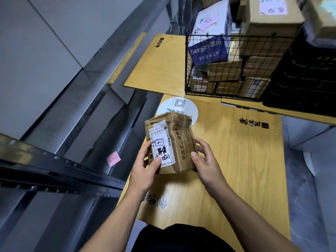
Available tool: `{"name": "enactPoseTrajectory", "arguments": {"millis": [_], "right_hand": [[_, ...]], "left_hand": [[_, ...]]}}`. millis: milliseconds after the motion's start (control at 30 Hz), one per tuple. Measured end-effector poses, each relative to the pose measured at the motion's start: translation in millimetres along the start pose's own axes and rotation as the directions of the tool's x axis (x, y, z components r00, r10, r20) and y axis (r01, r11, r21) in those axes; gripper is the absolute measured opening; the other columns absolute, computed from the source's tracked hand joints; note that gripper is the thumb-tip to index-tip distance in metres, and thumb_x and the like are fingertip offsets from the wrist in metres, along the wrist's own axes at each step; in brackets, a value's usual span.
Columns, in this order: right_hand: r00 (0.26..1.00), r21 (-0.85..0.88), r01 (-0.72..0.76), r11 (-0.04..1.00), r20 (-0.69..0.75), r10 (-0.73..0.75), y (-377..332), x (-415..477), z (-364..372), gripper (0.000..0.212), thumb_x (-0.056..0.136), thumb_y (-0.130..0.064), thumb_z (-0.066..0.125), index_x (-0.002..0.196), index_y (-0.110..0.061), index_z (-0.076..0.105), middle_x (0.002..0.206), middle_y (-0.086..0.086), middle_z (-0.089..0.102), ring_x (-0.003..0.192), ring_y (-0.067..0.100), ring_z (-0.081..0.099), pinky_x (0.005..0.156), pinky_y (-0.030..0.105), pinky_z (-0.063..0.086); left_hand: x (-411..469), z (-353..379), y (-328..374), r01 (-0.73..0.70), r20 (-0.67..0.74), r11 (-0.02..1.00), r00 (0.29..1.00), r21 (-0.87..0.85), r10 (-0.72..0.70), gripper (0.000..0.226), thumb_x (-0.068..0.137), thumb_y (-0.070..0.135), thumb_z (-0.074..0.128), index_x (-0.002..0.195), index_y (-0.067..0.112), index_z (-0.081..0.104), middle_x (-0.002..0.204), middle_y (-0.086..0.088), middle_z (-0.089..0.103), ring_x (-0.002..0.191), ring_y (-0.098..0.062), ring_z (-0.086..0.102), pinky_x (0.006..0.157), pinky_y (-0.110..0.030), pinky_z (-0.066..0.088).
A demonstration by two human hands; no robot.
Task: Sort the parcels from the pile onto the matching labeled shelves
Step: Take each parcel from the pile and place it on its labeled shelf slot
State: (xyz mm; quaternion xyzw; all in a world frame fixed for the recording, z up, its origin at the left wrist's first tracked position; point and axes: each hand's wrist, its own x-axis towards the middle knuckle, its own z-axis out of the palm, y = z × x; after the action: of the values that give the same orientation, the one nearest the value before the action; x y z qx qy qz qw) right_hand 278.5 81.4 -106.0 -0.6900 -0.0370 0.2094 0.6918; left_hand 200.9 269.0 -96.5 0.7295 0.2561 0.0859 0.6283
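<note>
Wooden board (236, 160) mid-frame: my left hand (145, 168) and right hand (205, 160) gripped the parcel (181, 135), label (161, 144) up; I judged read step, shelving (60, 171) at left next.

A light wooden table (236, 160) is seen. A grey metal rack (91, 79) is set along its left, and grey floor (305, 206) is shown to its right
</note>
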Motion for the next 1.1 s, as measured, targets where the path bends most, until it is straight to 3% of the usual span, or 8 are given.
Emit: {"name": "enactPoseTrajectory", "arguments": {"millis": [167, 233, 333, 400, 533, 667, 800, 1100], "right_hand": [[0.999, -0.16, 0.007, 0.987, -0.032, -0.013, -9, 6, -3, 0.031, 0.099, -0.022, 0.059, 0.114, -0.048, 0.065, 0.129, -0.012, 0.057, 0.117, 0.011, 0.058, 0.102, 0.037, 0.049], [1.0, -0.143, -0.028, 0.989, -0.014, 0.026, -13, 5, -3, 0.022, 0.092, -0.042, 0.062, 0.113, -0.049, 0.065, 0.127, -0.011, 0.063, 0.114, 0.01, 0.062, 0.093, 0.031, 0.051], [0.999, -0.16, -0.018, 0.987, 0.028, 0.023, -17, 2, -2, 0.046, 0.075, -0.068, 0.06, 0.119, -0.055, 0.056, 0.118, -0.035, 0.061, 0.115, -0.001, 0.06, 0.093, 0.03, 0.052], [0.998, -0.171, -0.015, 0.985, 0.057, 0.025, -17, 1, 0, 0.052, 0.074, -0.067, 0.065, 0.122, -0.059, 0.05, 0.111, -0.046, 0.056, 0.112, -0.005, 0.06, 0.093, 0.031, 0.054], [0.998, -0.122, -0.042, 0.992, 0.05, 0.049, -13, 2, -1, 0.048, 0.083, -0.039, 0.068, 0.116, -0.067, 0.048, 0.116, -0.029, 0.064, 0.113, -0.001, 0.064, 0.1, 0.042, 0.054], [0.997, -0.043, -0.062, 0.997, 0.044, 0.064, -13, 0, -2, 0.058, 0.084, -0.033, 0.071, 0.124, -0.066, 0.044, 0.126, -0.012, 0.065, 0.11, 0.006, 0.068, 0.097, 0.048, 0.056], [0.999, -0.072, -0.027, 0.997, 0.018, 0.028, -9, -4, 3, 0.065, 0.089, -0.03, 0.077, 0.12, -0.073, 0.04, 0.125, -0.015, 0.063, 0.111, 0.006, 0.066, 0.097, 0.045, 0.056], [0.998, -0.068, 0.03, 0.997, 0.055, -0.027, -13, 1, 33, 0.064, 0.09, -0.018, 0.075, 0.127, -0.061, 0.044, 0.131, -0.005, 0.063, 0.117, 0.015, 0.065, 0.101, 0.051, 0.052]], "left_hand": [[-2, -2, 4, -0.043, -0.012, 0.996, 0.999, 0.081, 0.045, 0.053, 0.08, 0.037, 0.067, 0.125, 0.057, 0.049, 0.125, 0.029, 0.058, 0.112, -0.001, 0.058, 0.099, -0.044, 0.049], [-4, -3, 4, -0.058, -0.017, 0.989, 0.998, 0.139, 0.061, 0.056, 0.08, 0.036, 0.066, 0.131, 0.048, 0.049, 0.131, 0.017, 0.058, 0.115, -0.002, 0.057, 0.101, -0.041, 0.048], [-5, -2, 5, -0.084, -0.002, 0.971, 0.996, 0.226, 0.086, 0.056, 0.084, 0.03, 0.068, 0.136, 0.042, 0.048, 0.134, 0.012, 0.056, 0.116, -0.005, 0.055, 0.101, -0.034, 0.047], [-6, 1, 7, -0.129, -0.004, 0.95, 0.991, 0.286, 0.136, 0.055, 0.088, 0.023, 0.068, 0.137, 0.039, 0.048, 0.133, 0.017, 0.054, 0.12, 0.0, 0.052, 0.103, -0.025, 0.042], [-12, 8, 17, -0.221, 0.006, 0.882, 0.971, 0.417, 0.241, 0.059, 0.087, 0.02, 0.067, 0.136, 0.046, 0.046, 0.124, 0.032, 0.045, 0.115, 0.018, 0.041, 0.091, 0.001, 0.029], [-16, 10, 19, -0.252, 0.035, 0.861, 0.964, 0.441, 0.264, 0.056, 0.088, 0.019, 0.067, 0.137, 0.038, 0.047, 0.126, 0.024, 0.046, 0.117, 0.012, 0.043, 0.098, -0.017, 0.041], [-21, 7, 19, -0.273, 0.052, 0.852, 0.959, 0.447, 0.28, 0.056, 0.087, 0.017, 0.068, 0.138, 0.031, 0.049, 0.13, 0.014, 0.047, 0.12, 0.007, 0.044, 0.1, -0.034, 0.046], [-35, -25, 25, -0.255, -0.024, 0.848, 0.954, 0.465, 0.3, 0.054, 0.086, 0.034, 0.062, 0.137, 0.038, 0.047, 0.137, 0.014, 0.047, 0.129, 0.001, 0.04, 0.105, -0.035, 0.043]]}}
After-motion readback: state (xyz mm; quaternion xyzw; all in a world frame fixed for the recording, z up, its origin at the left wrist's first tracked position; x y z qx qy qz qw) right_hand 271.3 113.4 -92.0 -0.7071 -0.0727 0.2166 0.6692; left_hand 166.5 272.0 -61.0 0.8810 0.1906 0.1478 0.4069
